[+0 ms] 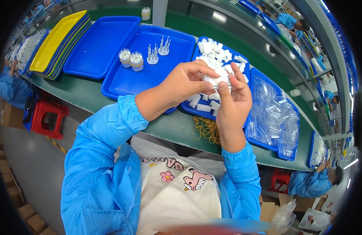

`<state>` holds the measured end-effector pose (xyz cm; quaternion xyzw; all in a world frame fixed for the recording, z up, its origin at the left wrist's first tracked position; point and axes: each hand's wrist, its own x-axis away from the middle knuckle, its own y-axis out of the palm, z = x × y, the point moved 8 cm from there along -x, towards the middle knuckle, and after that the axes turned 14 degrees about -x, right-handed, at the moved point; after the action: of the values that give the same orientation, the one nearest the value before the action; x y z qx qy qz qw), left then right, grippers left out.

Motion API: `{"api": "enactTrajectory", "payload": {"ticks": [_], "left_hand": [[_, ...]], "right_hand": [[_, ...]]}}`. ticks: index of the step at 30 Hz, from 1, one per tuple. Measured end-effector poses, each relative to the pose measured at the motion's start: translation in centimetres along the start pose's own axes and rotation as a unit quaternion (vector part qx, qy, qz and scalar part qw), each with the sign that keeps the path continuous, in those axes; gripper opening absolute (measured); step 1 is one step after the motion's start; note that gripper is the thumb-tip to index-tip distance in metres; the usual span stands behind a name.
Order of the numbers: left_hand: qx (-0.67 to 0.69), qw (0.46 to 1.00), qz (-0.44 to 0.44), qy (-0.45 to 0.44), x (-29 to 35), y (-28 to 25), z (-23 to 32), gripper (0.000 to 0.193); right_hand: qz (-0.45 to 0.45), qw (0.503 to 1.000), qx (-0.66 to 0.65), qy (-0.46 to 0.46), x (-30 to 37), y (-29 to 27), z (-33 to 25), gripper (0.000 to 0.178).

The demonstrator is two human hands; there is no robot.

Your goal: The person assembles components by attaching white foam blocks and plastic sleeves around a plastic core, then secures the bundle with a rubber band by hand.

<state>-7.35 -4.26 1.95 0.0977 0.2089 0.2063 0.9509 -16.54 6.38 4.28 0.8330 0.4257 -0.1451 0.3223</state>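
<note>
My left hand and my right hand meet above a blue tray heaped with small white blocks. Between them is a short, rounded white piece, partly covered by my fingers. My left fingers pinch it from the left. On the other side, my right thumb presses against it while some right fingers point up. Its exact kind cannot be made out.
Left of my hands, a blue tray carries two clear-and-white round assemblies and two white pronged bases. Clear plastic tubes fill a tray at right. Yellow rubber bands lie near the table edge. Stacked trays stand far left.
</note>
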Motion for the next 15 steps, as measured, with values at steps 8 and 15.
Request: {"api": "enactTrajectory", "payload": {"ticks": [8, 15], "left_hand": [[-0.024, 0.999, 0.026, -0.017, -0.5, 0.1, 0.0, 0.03], [-0.406, 0.891, 0.118, 0.167, 0.4, -1.9, -2.4, 0.036]], "right_hand": [[-0.039, 0.984, 0.17, -0.037, -2.7, 0.6, -3.4, 0.024], [-0.415, 0.824, 0.369, -0.114, -4.2, 16.7, -0.8, 0.035]]}}
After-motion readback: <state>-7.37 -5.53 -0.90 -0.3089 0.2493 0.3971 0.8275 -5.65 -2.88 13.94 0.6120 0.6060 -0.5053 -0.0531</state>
